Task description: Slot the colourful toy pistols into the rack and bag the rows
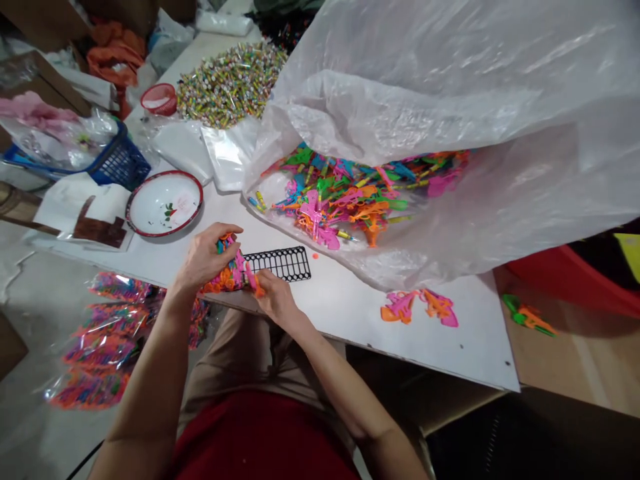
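Plastic toys [229, 275] stood packed in a row at the left end of a black rack [284, 265], by the near edge of the white surface [350, 307]. Your left hand [207, 257] was curled around that row; your right hand [274, 295] pinched a pink-and-orange toy [254, 281] just beside it. Farther off, left, was a white bowl [153, 200]; right, a plastic bag [425, 100] of loose toys [345, 197]. Beyond them lay heaped small tubes [230, 87].

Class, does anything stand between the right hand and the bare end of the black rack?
Nothing visible does: the right hand, holding a pink toy, is right beside the black rack, whose bare end lies uncovered.
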The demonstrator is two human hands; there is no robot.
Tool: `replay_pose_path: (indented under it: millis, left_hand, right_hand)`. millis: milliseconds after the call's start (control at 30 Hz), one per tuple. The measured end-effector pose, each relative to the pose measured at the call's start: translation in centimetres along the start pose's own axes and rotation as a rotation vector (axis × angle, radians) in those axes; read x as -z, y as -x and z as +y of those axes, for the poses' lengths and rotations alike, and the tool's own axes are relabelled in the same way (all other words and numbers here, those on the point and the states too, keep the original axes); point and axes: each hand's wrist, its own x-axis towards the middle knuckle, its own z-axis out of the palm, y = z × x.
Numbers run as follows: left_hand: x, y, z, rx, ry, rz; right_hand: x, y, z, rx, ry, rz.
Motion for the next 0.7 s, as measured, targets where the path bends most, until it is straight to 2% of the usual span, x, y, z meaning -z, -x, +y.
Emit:
replay_pose_path:
  millis: [133,233,333,467,533,700]
  left_hand:
    - [-0.2,0.1,-0.1,-0.009,0.014,0.000]
    - [-0.2,0.1,-0.1,0.013,0.024,0.009]
    - [-0.1,0.1,0.1,0.041,0.020,0.010]
    - [-0.1,0.0,0.2,0.042,0.003,0.007]
    - [-0.1,0.1,0.1,0.034,0.006,0.012]
    - [-0.1,0.1,0.0,0.016,0.015,0.004]
  right_hand:
    - [1.6,-0.1,-0.9,-0.005,0.173,-0.087]
    - [1.6,-0.9,-2.0,-0.049,0.282,-0.157]
    - [1.2,-1.7,-3.3,-0.025,0.347,-0.213]
    - [1.5,-1.5,-3.6,-0.085,0.350,-0.227]
    - [1.7,-0.8,-3.1,-0.106,0.240,-0.177]
    - [1.0,0.8,-2.8,-0.012,-0.096,0.114]
